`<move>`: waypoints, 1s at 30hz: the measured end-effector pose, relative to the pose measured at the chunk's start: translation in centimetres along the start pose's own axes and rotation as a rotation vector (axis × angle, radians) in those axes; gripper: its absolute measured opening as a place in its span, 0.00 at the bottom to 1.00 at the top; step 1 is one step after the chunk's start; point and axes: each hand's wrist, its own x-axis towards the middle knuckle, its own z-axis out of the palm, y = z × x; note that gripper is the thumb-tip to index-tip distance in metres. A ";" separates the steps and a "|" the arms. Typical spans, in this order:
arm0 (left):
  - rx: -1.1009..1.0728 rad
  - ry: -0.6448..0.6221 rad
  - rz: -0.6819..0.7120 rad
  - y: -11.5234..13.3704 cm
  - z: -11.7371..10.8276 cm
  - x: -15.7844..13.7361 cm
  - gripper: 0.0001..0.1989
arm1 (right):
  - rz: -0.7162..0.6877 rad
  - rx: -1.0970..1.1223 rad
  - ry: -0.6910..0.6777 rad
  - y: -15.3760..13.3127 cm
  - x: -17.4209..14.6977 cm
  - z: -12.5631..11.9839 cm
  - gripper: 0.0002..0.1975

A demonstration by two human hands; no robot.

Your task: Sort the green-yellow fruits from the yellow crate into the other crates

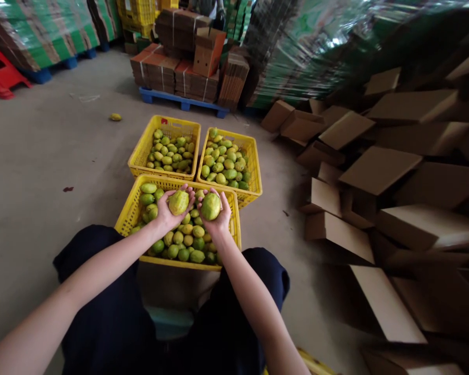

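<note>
My left hand is palm up with its fingers curled around a yellow-green lemon. Close beside it, my right hand cradles a second, greener lemon. Both are held above the near yellow crate, which stands between my knees and contains many green and yellow lemons. Beyond it stand two more yellow crates, one at the left and one at the right, each with similar lemons inside. My hands and forearms hide part of the near crate's contents.
Open cardboard boxes are heaped along the right side. A blue pallet with bundled flat cartons stands behind the crates. One lemon lies on the floor at the left. A red plastic stool is at far left.
</note>
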 end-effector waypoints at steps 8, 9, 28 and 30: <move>0.036 0.028 0.005 0.1 0.0 0.3 0.21 | 0.023 0.017 0.001 0.0 -0.1 0.1 0.06; 0.042 0.037 0.006 0.1 0.0 0.3 0.21 | 0.024 0.014 0.001 0.0 -0.1 0.1 0.06; 0.039 0.004 -0.040 -0.1 -0.7 0.9 0.19 | 0.004 -0.002 0.018 0.1 0.4 -0.5 0.06; 0.034 0.004 -0.049 -0.1 -0.7 0.8 0.19 | 0.000 -0.018 0.019 0.0 0.4 -0.5 0.06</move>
